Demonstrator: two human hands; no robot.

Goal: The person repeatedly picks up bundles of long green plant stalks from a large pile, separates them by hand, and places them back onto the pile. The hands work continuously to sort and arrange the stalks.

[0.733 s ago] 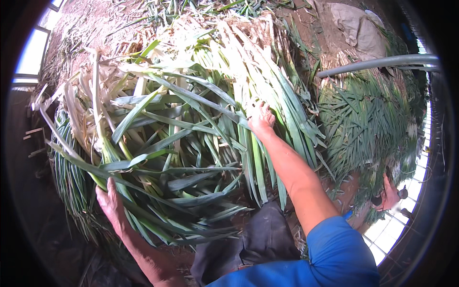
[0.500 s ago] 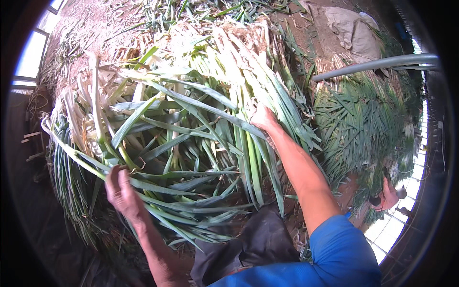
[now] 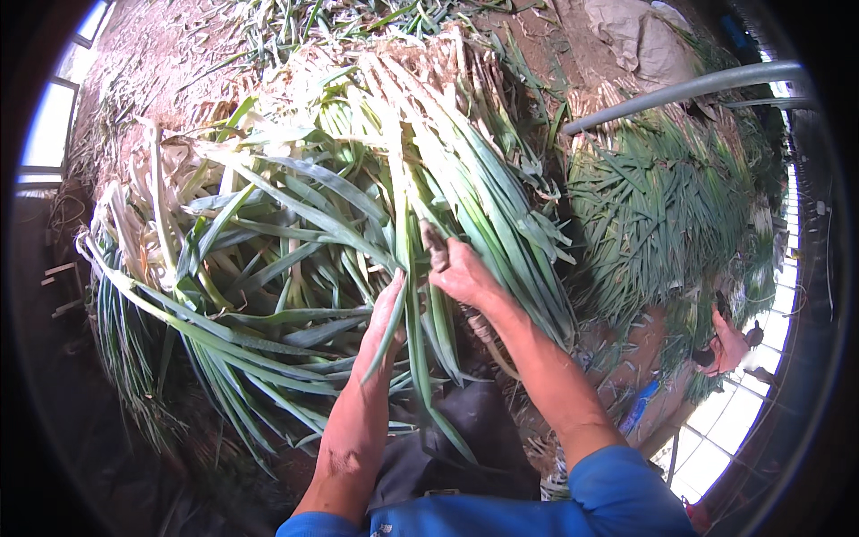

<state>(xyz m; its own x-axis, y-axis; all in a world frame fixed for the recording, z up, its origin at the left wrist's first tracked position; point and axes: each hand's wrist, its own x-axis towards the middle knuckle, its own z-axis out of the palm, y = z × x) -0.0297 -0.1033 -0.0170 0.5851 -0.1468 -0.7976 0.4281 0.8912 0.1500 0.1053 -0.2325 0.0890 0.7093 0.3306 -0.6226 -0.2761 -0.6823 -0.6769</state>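
In front of my body my left hand (image 3: 392, 288) is closed around a long green onion (image 3: 400, 192), its fingers partly hidden by the leaves. The white end of the stalk points away from me, and the green leaves hang down past my wrist. Just to its right, my right hand (image 3: 463, 271) grips a dirty brown nozzle-like tool (image 3: 436, 248) whose tip is beside the stalk. A wrapped section and a thin yellowish hose (image 3: 506, 365) run down under my right forearm. A thick row of green onions (image 3: 488, 179) lies beyond my right hand.
Loose green onions (image 3: 268, 224) are heaped to the left. A grey pipe (image 3: 689, 94) crosses at the right above another large pile (image 3: 662, 215). A pale sack (image 3: 640, 40) lies far right. Part of another person (image 3: 727, 345) shows at the right edge.
My left hand has come from the left side of the heap to the middle and now holds a green onion. My right hand has drawn back toward me, with the brown tool now plainly visible.
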